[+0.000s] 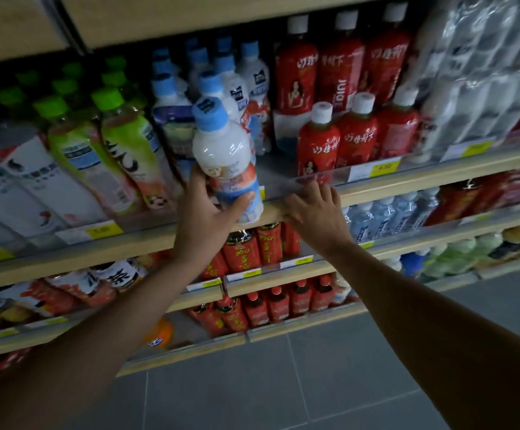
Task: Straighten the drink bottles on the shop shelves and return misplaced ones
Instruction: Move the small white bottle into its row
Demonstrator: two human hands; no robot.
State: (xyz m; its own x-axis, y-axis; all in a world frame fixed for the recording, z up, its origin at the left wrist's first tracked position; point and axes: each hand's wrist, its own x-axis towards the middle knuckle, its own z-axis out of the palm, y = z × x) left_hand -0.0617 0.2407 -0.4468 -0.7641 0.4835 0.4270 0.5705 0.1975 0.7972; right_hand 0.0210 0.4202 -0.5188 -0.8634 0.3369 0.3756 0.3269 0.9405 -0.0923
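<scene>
a: so, where is the bottle (226,150) right now?
b: in the left hand (206,212), held up in front of the upper shelf (423,180), right at its front lip. the fingers (198,183) and thumb wrap the labelled lower half. the milky body and blue cap stand above the grip, tilted a little.
a: and the right hand (317,212)?
b: it carries no bottle. its fingers are bent over the shelf's front lip, thumb against the wood, just beside the bottle.
a: how do you reckon it handles?
b: it looks full, so fairly weighty for one hand. thin plastic, i'd guess, which gives under a squeeze but won't shatter. the wrap label looks glossy and may be slick, so low on the body with the thumb opposite the fingers seems the sound place to hold it.
a: where would it go?
b: probably the blue-capped row (212,82) straight behind, which matches it. there is a bare patch (278,172) of shelf between that row and the red juice bottles (358,135). green-capped bottles (128,141) crowd the left side.
a: and the surroundings?
b: wooden-edged shelves with a clear rail and yellow price tags (385,166). there are more drinks on the lower shelves (268,282), shrink-wrapped packs (485,88) at far right, and grey floor tiles (345,383) below. the light is dim and the edges blur — label text is unreadable.
</scene>
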